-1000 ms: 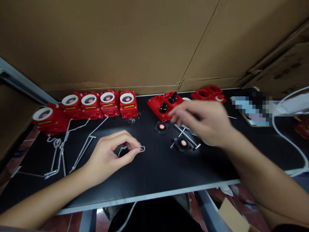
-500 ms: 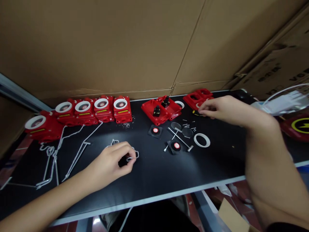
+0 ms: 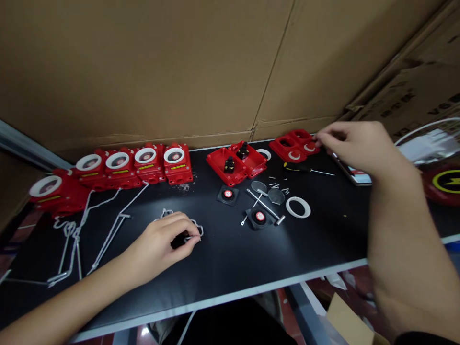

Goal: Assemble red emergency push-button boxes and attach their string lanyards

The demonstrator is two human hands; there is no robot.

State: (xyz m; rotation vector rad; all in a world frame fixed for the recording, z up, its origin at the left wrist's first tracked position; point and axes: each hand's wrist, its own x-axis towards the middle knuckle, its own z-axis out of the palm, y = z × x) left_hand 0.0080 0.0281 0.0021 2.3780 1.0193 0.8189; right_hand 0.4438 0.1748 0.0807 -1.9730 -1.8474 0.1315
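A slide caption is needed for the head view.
Left hand pinches a thin chain on the black table; right hand reaches red covers.

Yellow lightning-bolt sign (image 3: 446,181) inside a yellow ring, on a dark red-edged object cut off at 3 o'clock; no words with it. Dark print (image 3: 399,109) on the cardboard boxes (image 3: 424,72) at 2 o'clock, blurred, not legible. Yellow label strips (image 3: 176,166) on the fronts of the red boxes (image 3: 184,175) at 9 to 10 o'clock, lettering too small to read.
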